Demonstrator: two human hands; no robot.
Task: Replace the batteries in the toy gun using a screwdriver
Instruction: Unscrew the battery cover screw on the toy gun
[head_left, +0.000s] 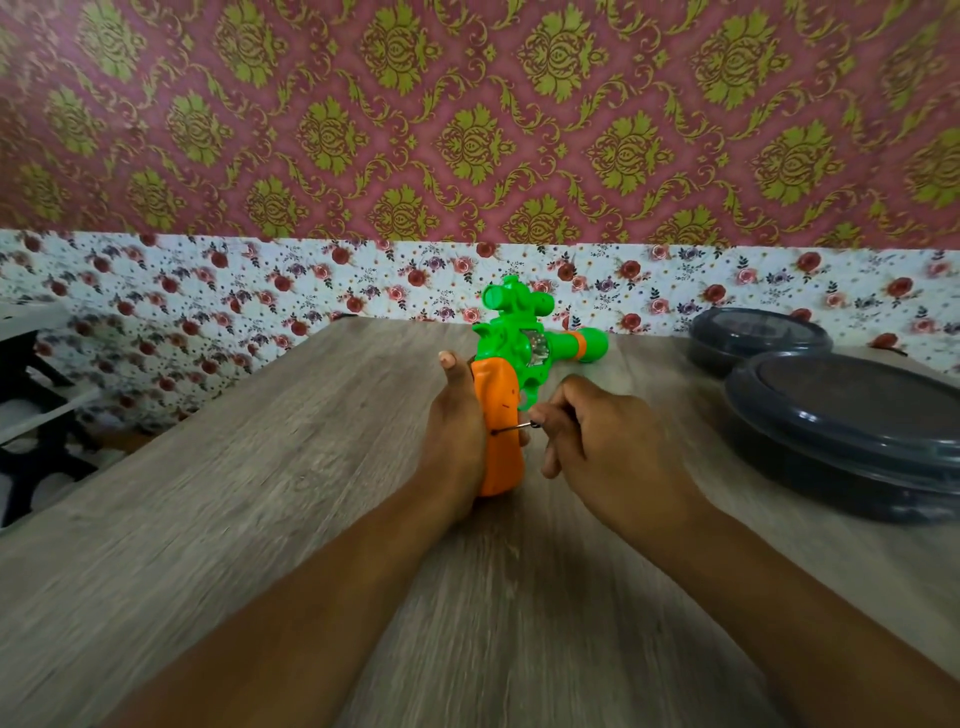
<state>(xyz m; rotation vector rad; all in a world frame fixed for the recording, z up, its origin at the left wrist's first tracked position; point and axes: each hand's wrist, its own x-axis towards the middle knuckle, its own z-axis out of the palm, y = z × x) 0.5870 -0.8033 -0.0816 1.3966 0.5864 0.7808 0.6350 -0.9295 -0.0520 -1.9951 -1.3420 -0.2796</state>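
Observation:
A green toy gun (524, 338) with an orange grip (501, 415) stands on the wooden table (260, 493), barrel pointing right. My left hand (454, 431) holds the orange grip from the left side, thumb raised along it. My right hand (597, 441) grips a small screwdriver (514, 427), whose thin metal shaft points left with its tip against the grip. The screwdriver's handle is hidden inside my fist.
Two dark round lidded containers (852, 431) sit on the right side of the table, one behind the other. A floral-papered wall runs along the table's far edge. A black and white frame (31, 405) stands off the table's left edge.

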